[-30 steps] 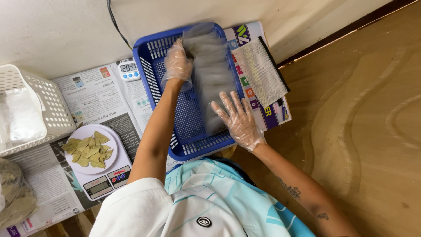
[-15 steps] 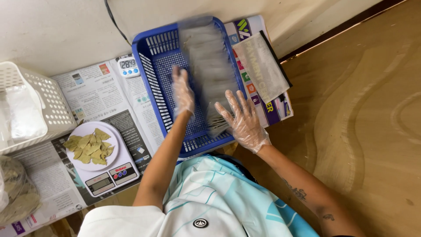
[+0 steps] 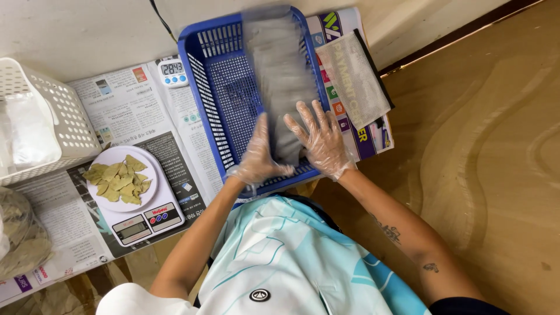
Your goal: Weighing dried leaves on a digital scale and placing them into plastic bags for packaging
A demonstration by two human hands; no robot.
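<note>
a: hands?

b: both in thin clear gloves. left hand (image 3: 258,158) sits at the near end of the blue basket (image 3: 217,87), fingers together and nearly straight, thumb out, pressed edge-on against the left side of the pouch stack (image 3: 280,76). right hand (image 3: 319,140) lies flat on the stack's right near end, fingers spread wide. neither hand is closed round anything; the stack sits between the two.

a: the stack itself?

b: a long row of greyish translucent pouches running the length of the basket, right of centre. it is blurred, so i cannot tell the count or contents.

a: basket position?

b: on newspaper (image 3: 125,111) against the wall (image 3: 76,29), directly ahead of the person.

a: surroundings?

b: a mesh pouch (image 3: 354,79) with a black edge lies just right of the basket, overlapping a printed sheet. a small timer (image 3: 172,71) lies just left of the basket's far corner. a scale (image 3: 134,198) near the left arm carries a white plate of dried leaves (image 3: 118,181). a white basket (image 3: 49,125) stands at the left edge with clear plastic inside. a bag of leaves (image 3: 20,242) lies at the lower left. wood floor (image 3: 496,146) to the right.
</note>
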